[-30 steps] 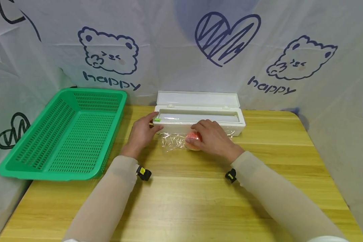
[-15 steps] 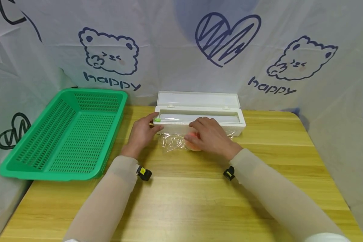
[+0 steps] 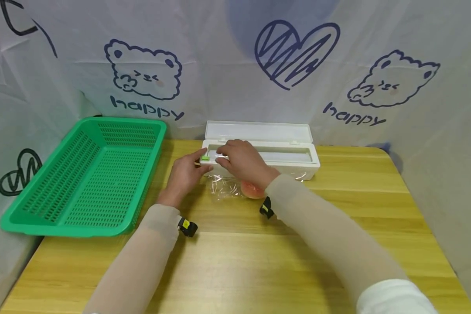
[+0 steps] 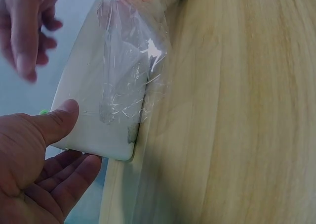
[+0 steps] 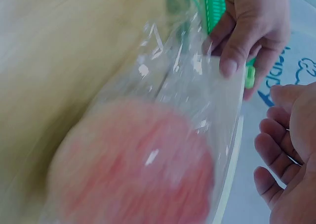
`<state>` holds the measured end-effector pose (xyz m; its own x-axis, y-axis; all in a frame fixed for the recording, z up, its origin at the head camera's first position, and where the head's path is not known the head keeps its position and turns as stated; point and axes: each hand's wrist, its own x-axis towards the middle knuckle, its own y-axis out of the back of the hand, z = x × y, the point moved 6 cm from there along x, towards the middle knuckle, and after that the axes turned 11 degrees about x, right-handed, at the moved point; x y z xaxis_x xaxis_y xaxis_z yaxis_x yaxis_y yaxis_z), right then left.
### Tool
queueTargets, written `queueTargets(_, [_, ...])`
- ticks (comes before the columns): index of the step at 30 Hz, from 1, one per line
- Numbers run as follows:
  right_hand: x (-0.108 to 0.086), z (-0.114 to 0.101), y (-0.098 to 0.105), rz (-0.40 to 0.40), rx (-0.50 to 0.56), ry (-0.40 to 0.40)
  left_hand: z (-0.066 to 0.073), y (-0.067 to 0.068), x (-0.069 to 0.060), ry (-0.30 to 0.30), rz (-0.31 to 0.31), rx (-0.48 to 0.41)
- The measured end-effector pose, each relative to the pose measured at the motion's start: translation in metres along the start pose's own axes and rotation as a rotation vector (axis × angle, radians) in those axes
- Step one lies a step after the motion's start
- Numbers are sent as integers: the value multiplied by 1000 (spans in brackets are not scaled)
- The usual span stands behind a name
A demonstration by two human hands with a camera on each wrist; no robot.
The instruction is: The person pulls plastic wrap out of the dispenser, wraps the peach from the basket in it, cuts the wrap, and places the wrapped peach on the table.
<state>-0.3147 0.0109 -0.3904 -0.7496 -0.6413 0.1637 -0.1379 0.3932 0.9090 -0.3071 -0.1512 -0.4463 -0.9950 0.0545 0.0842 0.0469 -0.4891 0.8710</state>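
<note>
A white cling film dispenser box stands at the table's back with its lid raised. My left hand grips its left end, thumb on the front wall. Right beside that hand sits a small green slider. Clear cling film hangs over the box front onto the table. It covers a round red and yellowish fruit, possibly a peach or an apple. My right hand is over the box's left half with loosely bent fingers; in the right wrist view it holds nothing. My right wrist partly hides the fruit in the head view.
A green slotted plastic basket stands on the left of the wooden table. Behind the box hangs a white cloth with drawn bears and a heart.
My right hand has left the fruit and moved left and up over the box, toward the green slider. The left hand has kept its grip on the box end.
</note>
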Motion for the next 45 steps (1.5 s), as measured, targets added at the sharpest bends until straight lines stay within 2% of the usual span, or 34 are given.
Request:
queueTargets(7, [25,-15,-17,-36,6,-26,2,1,-1,-35,41,17])
queueTargets(15, [36,-19,-27,-35,-49,-55,2,4,-1,-35,74,49])
queueTargets(23, [37,-16,-28,-31,-22,-102,2,4,-1,-37,80,54])
queueTargets(29, [37,-10,-24,-53,25,-158,2,4,-1,-18,58,19])
queueTargets(38, [36,-9,-21,-84,-27,-131,-1,3,0,13,48,1])
queueTargets(45, [32,-6,-18,-82,-43,-107,-2,4,-1,-6,65,-6])
